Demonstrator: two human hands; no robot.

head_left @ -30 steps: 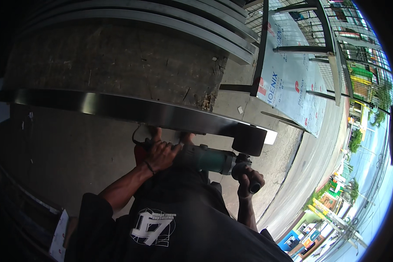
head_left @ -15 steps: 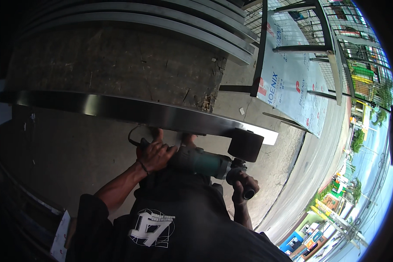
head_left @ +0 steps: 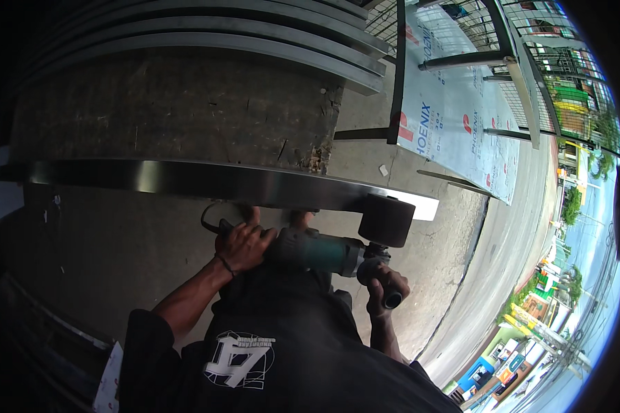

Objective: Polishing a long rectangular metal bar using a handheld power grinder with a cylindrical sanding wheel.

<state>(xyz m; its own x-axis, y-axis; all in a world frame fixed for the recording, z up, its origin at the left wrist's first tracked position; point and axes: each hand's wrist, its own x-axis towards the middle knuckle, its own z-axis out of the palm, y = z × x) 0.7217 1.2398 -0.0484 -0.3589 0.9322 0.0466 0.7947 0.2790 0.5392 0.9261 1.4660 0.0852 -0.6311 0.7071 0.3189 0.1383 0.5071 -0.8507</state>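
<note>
The green-and-black cylindrical power tool (head_left: 324,253) lies just below frame centre, long axis near-horizontal, head rightward; its dark drum (head_left: 387,221) meets the polished metal bar (head_left: 207,184). Left hand (head_left: 244,246) curls over the rear; right hand (head_left: 388,281) encloses the side handle (head_left: 393,300). Versus one second ago, the drum sits slightly left.

left hand (head_left: 244,246) knuckles-up atop a slanting forearm (head_left: 196,297), right hand (head_left: 388,281) (lower in view) in a tight curl
</note>
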